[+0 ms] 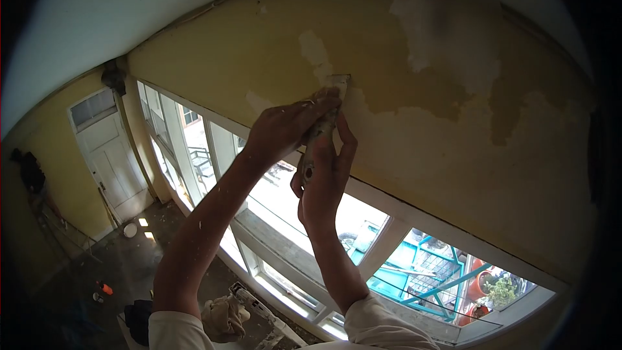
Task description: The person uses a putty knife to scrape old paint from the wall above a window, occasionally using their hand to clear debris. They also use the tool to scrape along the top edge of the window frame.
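Note:
A paint scraper [339, 81] points upward, its blade against the yellow wall [220, 58] where paint has come off in pale patches. Wrapped round its worn handle is my right hand [326, 170], with the handle's hole showing near the palm. From the left, my left hand [289, 126] reaches across and closes its fingers over the scraper just below the blade. Its fingertips partly hide the tool. Pale bare patches [313, 48] lie close to the blade, and a large stripped area spreads to the right.
Below the wall runs a row of windows [382, 246] with white frames. At the far left another person [32, 172] is near a white door [113, 155]. A cloth bundle [223, 317] lies beneath my arms. A white bucket [130, 230] and an orange object [105, 289] are on the floor.

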{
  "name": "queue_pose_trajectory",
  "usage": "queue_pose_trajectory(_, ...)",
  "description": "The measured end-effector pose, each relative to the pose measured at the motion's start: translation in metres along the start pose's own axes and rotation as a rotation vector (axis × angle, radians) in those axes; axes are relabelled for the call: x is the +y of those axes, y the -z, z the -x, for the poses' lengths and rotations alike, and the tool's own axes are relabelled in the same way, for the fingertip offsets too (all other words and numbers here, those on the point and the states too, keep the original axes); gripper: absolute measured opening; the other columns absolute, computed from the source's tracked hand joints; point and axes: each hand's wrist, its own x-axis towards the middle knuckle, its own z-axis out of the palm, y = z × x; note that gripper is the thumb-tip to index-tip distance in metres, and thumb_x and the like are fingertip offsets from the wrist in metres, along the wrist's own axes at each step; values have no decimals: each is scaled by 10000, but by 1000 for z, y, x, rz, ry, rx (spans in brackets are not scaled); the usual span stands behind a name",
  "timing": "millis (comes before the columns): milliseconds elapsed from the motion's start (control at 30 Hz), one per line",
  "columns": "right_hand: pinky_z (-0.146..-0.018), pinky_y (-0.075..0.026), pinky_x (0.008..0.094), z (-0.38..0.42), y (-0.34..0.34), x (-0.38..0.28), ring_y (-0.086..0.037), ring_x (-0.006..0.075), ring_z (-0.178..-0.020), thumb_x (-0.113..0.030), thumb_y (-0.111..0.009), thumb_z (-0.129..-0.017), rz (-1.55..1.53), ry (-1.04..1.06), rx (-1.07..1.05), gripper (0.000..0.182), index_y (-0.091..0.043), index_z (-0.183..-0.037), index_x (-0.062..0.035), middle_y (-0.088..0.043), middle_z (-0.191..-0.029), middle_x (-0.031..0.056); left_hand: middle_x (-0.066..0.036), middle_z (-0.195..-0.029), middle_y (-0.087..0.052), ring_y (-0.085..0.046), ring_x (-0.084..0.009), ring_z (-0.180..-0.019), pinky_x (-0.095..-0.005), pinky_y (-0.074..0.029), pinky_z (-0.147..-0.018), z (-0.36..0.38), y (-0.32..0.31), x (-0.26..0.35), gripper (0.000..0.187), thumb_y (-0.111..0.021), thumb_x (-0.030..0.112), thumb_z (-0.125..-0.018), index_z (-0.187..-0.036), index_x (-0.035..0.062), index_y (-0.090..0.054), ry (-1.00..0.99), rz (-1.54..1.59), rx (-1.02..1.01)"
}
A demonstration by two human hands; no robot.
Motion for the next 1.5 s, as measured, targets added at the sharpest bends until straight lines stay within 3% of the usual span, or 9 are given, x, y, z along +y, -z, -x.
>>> queue_pose_trajectory(200, -357, -318, 188, -4, -1, -6, -386, 24, -460, -190, -434, -970, 24, -10, 30, 432, -292, -1376, -146, -502, -802, 33, -56, -1035, -657, -664, -233, -861, -335, -556, -652, 0, -8, -3, 592, -722, 65, -662, -1216, 172, -542, 19, -13, 49)
queue_pose_trajectory(500, -449, -333, 186, -5, -3, 2, -376, 18, -545, -188, -417, -977, 22, 30, 14, 420, -296, -1370, -102, -486, -842, 35, -40, -1152, -622, -647, -218, -944, -317, -559, -690, -3, -6, -5, 588, -709, 54, -668, -1217, 179, -536, 32, 26, 58)
queue_pose_trajectory(567, -316, -289, 175, -10, -10, 7, -374, 40, -406, -211, -427, -962, 38, 100, -7, 398, -319, -1343, -169, -552, -870, 72, -31, -1185, -608, -638, -219, -974, -313, -559, -711, -6, -3, -6, 601, -710, 46, -663, -1221, 184, -534, 45, 34, 38)
queue_pose_trajectory(1000, -316, -286, 182, -6, -3, -7, -363, 31, -405, -213, -443, -963, 28, 23, -21, 404, -334, -1348, -154, -535, -814, 41, -76, -1115, -637, -668, -218, -866, -334, -563, -704, -3, 3, 4, 470, -632, 79, -786, -1241, 145, -534, 97, -44, 30)
queue_pose_trajectory(1133, -346, -292, 178, 53, 60, 16, -354, 13, -421, -203, -448, -971, 182, -167, -56, 456, -286, -1387, -112, -518, -749, 12, -148, -971, -649, -667, -279, -753, -359, -548, -596, 63, 2, 45, 484, -605, 181, -823, -1285, 119, -472, 248, -59, -498)
queue_pose_trajectory(1200, -409, -319, 186, 83, 110, 25, -386, 15, -480, -175, -477, -957, 458, -277, -182, 398, -396, -1336, -86, -518, -751, -2, -178, -1050, -640, -655, -257, -897, -364, -543, -731, 89, 28, 75, 668, -643, 298, -821, -1398, 165, -334, 441, 113, -970)
queue_pose_trajectory(1333, -655, -459, 264, 135, 176, 31, -551, 92, -746, -237, -545, -918, 739, -722, -319, 371, -508, -1272, -130, -622, -924, 40, -173, -1062, -646, -627, -256, -969, -370, -470, -869, 151, 57, 77, 537, -615, 353, -850, -1287, 68, -489, 644, 369, -1799)
queue_pose_trajectory(1433, -835, -460, 331, 182, 222, 56, -596, 200, -979, -196, -556, -896, 889, -703, -386, 382, -503, -1269, -135, -629, -1100, 121, -136, -1067, -659, -633, -213, -900, -329, -455, -824, 206, 49, 51, 440, -506, 299, -916, -1270, 38, -500, 1026, 714, -1431)
queue_pose_trajectory(1500, -881, -452, 388, 197, 231, 56, -587, 300, -1055, -239, -619, -841, 1022, -730, -421, 492, -469, -1299, -144, -624, -1102, 153, -175, -1167, -601, -612, -254, -965, -355, -438, -876, 231, 49, 47, 481, -474, 243, -930, -1364, 58, -379, 1007, 585, -1211)
